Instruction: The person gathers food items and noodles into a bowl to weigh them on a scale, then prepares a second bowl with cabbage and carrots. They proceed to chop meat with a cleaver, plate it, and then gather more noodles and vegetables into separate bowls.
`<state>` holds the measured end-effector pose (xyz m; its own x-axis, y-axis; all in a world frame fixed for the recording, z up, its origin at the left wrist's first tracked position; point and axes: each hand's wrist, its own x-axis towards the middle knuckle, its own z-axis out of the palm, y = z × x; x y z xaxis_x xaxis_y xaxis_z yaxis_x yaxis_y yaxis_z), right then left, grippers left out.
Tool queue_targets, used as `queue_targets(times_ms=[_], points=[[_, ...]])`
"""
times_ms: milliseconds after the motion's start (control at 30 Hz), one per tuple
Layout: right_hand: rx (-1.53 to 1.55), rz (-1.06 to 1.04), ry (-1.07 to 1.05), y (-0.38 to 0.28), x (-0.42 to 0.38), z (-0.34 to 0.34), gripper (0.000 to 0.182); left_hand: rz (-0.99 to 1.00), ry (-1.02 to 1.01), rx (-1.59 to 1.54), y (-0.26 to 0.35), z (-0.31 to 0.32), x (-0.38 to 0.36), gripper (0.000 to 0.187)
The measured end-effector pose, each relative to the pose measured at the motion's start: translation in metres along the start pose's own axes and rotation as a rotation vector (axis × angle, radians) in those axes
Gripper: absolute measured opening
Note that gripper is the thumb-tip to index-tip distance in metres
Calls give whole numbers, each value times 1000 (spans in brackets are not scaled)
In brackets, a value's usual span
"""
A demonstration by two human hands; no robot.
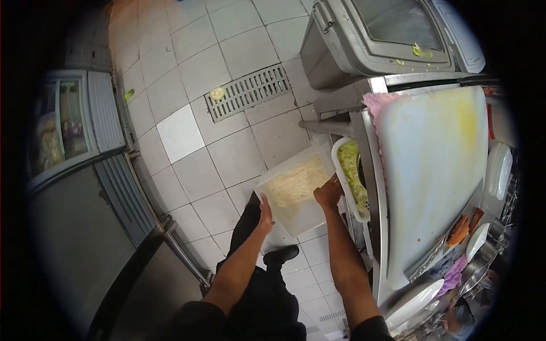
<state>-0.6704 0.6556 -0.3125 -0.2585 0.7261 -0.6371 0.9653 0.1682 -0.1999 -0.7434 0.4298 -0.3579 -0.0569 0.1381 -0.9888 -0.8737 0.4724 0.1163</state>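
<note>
A translucent white tub point(301, 218) with pale shredded food point(298, 181) in it is in front of me, low beside the counter. My left hand point(265, 215) rests along the tub's left side, its fingers stretched out and pointing away from me. My right hand point(328, 193) is closed at the tub's right edge, with the fingers curled over the rim. Close to its right, a white container of chopped green vegetables point(354, 173) sits under the counter's edge. What supports the tub from below is hidden.
A large pale cutting board point(435, 170) lies on the counter to the right, near a pink cloth point(381, 102) and white plates point(418, 301). A grey lidded bin point(335, 51) stands beyond. A floor drain grate point(250, 94) and a glass-fronted fridge point(71, 122) are also in view.
</note>
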Motion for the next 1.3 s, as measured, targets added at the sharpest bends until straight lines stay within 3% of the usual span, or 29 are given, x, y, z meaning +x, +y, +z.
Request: queue_targets(times_ms=[67, 133, 200, 267, 300, 367, 433, 467, 567, 600, 633, 667, 733, 767, 800, 833, 867, 900, 967, 1033, 1100, 1167, 1233, 1300], points=[[71, 62, 4, -14, -2, -13, 96, -45, 86, -25, 12, 19, 1, 114], [98, 79, -7, -10, 5, -9, 88, -11, -87, 39, 24, 36, 6, 113], [41, 0, 90, 7, 10, 12, 80, -24, -119, 95, 34, 64, 12, 109], [29, -24, 135, 14, 15, 20, 76, 68, -444, 235, 42, 83, 21, 104], [38, -1, 111, 10, 14, 17, 76, 38, -465, 276, 55, 96, 28, 96], [52, 57, 49, 6, 13, 7, 77, 207, -679, 426, 92, 103, 21, 83], [61, 74, -40, 6, -6, -3, 78, 569, -741, 262, 138, 100, 3, 74], [66, 48, -97, 9, -29, -5, 78, 688, -706, 209, 164, 96, -16, 70], [55, -169, -195, 16, -133, 0, 70, 730, -229, 307, 248, 76, -117, 49], [229, -136, -349, 14, -175, -31, 63, 827, -77, 284, 263, 59, -132, 49], [213, -87, -515, 4, -214, -78, 54, 944, -19, 285, 277, 49, -162, 45], [375, -129, -369, 20, -257, -82, 42, 1057, 45, 279, 290, 47, -199, 41], [531, -214, -197, 37, -324, -160, 32, 1222, 90, 375, 300, 74, -277, 35], [606, -113, -114, 36, -346, -225, 30, 1368, 155, 447, 294, 92, -311, 29], [683, -12, -41, 46, -360, -281, 29, 1382, 68, 463, 282, 121, -342, 23], [387, -116, 68, 92, -350, -280, 23, 1393, -19, 479, 267, 158, -371, 19], [463, 96, 429, 95, -351, -322, 22, 1436, -180, 554, 249, 193, -389, 17], [475, 69, 814, 107, -336, -348, 25, 1626, -272, 727, 225, 234, -415, 19], [372, 7, 1079, 160, -285, -366, 26, 1481, -292, 1046, 178, 302, -458, 32], [246, 12, 1207, 208, -229, -367, 28, 1732, -231, 1370, 147, 347, -451, 52], [173, 150, 727, 233, -205, -363, 32, 1866, -175, 1514, 124, 368, -429, 59], [224, 153, 783, 228, -201, -392, 38, 1819, -58, 1755, 112, 390, -421, 62], [273, 162, 811, 230, -195, -391, 44, 1813, -28, 1805, 103, 397, -422, 60], [499, -27, 754, 234, -185, -398, 42, 1814, 5, 1835, 103, 405, -421, 59]])
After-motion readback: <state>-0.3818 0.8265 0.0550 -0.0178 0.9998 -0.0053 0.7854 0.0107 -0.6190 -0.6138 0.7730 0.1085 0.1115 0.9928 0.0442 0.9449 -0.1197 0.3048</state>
